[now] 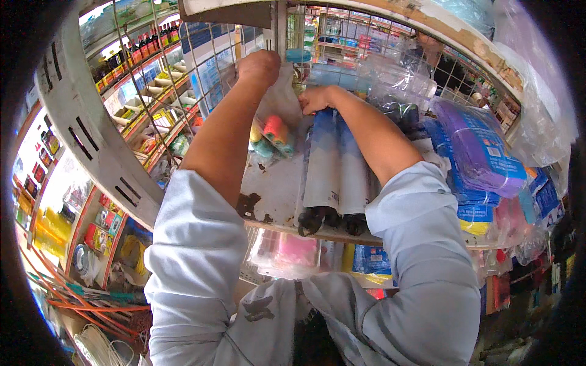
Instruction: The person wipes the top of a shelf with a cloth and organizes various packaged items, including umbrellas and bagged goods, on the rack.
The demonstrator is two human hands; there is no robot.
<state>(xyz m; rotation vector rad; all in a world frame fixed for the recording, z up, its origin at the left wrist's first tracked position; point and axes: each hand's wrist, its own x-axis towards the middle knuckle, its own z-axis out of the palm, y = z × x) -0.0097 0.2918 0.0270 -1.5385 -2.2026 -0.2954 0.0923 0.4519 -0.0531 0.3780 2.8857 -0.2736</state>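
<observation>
Both arms reach over a worn white metal shelf [274,187]. My left hand [259,67] is closed on the top of a translucent plastic bag [278,96]. Below it on the shelf lie colored rolls [274,128], red, orange, yellow and teal, in clear plastic. My right hand [317,99] is beside the bag, at the far end of long wrapped rolls [322,169] that are blue at the far end, pale along the middle and black at the near end. Its fingers are bent; whether they grip anything is unclear.
A wire grid [366,27] stands behind the shelf. Purple and blue packs in clear wrap [480,146] are piled at right. A slotted upright post [87,119] is at left, beside shelves of bottles and packets. A lower shelf holds a pink package [297,249].
</observation>
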